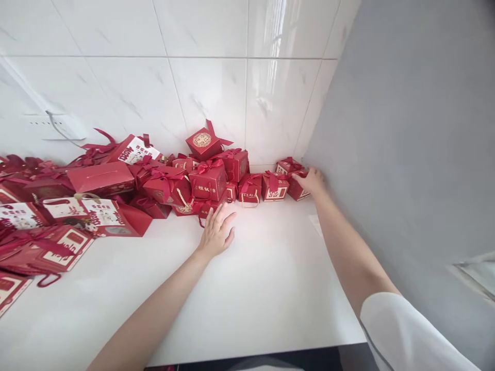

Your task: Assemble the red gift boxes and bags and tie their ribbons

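My right hand [312, 181] reaches to the far right corner and grips a small red gift box [299, 188] by its top and side; part of the box is hidden under the fingers. Behind that box sits another red box with a ribbon [288, 165]. To its left stand a red box with a cream label [275, 186] and a red box with a rope handle [250, 189]. My left hand [217, 233] is open over the white table, fingers spread, just in front of a stack of red boxes [208, 181]. It holds nothing.
More red boxes and bags [101, 178] are heaped along the left, some with white printed cards. One box [202, 143] lies tilted atop the stack. A tiled wall [209, 93] closes the back and a grey panel [406, 129] the right. A cable runs from a socket [54, 127].
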Demonstrator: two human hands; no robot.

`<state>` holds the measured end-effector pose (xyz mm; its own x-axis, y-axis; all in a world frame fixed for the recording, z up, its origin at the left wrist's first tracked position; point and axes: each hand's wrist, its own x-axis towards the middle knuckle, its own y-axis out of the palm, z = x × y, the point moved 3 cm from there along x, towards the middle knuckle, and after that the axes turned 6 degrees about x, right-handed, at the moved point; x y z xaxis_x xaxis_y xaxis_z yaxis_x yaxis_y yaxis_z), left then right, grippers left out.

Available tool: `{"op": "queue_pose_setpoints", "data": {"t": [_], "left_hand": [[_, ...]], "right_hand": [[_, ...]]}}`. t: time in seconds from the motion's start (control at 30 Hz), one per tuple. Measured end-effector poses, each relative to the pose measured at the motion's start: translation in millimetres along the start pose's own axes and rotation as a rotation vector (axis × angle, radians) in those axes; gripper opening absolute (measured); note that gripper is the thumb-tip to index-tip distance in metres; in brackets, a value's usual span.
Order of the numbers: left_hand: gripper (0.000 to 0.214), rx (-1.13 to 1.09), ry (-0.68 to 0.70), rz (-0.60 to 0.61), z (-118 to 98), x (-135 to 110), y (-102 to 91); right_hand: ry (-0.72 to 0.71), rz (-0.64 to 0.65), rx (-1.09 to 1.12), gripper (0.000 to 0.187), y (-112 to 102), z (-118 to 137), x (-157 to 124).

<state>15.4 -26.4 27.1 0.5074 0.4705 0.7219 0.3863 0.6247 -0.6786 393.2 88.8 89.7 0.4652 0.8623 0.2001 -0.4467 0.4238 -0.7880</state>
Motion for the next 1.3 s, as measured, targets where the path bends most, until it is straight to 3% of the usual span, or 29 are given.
{"op": "queue_pose_setpoints", "data": {"t": [0.1, 0.23, 0.3, 0.37, 0.47, 0.53, 0.67, 0.73, 0.8, 0.9, 1.0, 1.13, 1.2, 1.3], "left_hand": [[0.052, -0.032, -0.035, 0.014, 0, 0, -2.2], [0.054, -0.169, -0.112, 0.046, 0, 1, -8.4], [0.062, -0.311, -0.161, 0.062, -1, 1, -10.0], [0.070, -0.514, -0.195, 0.074, -4, 2, -8.9], [0.074, -0.927, -0.327, 0.104, -10, 1, -2.2], [0.073, -1.168, -0.485, 0.137, -13, -1, 3.1], [0.062, -1.402, -0.696, 0.138, -14, -5, 2.8], [0.055, -1.421, -0.755, 0.129, -11, -5, -1.7], [0.054, -1.413, -0.771, 0.159, -6, -3, -7.5], [0.066, -1.355, -0.710, 0.263, 1, 2, -18.2], [0.072, -1.079, -0.627, 0.306, 8, 10, -33.4], [0.038, -0.849, -0.467, 0.394, 4, 21, -51.4], [0.023, -0.838, -0.412, 0.411, -2, 25, -55.8], [0.014, -0.847, -0.426, 0.398, -10, 27, -55.6]], "right_hand": [[0.030, 0.091, -0.039, 0.088, -3, -16, -5], [0.003, 0.061, -0.089, 0.106, -30, -15, -53], [-0.151, 0.042, -0.110, 0.108, -47, -4, -89], [-0.278, 0.161, -0.007, 0.110, -54, 9, -126], [-0.616, 0.551, 0.290, 0.101, -47, 30, -172], [-0.750, 0.672, 0.425, 0.089, -38, 37, -188], [-0.663, 0.444, 0.595, 0.052, -21, 36, -193], [-0.556, 0.415, 0.704, 0.036, -11, 34, -196], [-0.467, 0.477, 0.795, 0.032, 0, 34, -203], [-0.387, 0.610, 0.823, 0.040, 12, 36, -215], [-0.340, 0.739, 0.766, 0.055, 14, 37, -224], [-0.378, 0.835, 0.796, 0.060, 10, 39, -229], [-0.409, 0.774, 0.860, 0.048, 8, 40, -230], [-0.495, 0.466, 0.920, 0.022, 2, 43, -231]]}}
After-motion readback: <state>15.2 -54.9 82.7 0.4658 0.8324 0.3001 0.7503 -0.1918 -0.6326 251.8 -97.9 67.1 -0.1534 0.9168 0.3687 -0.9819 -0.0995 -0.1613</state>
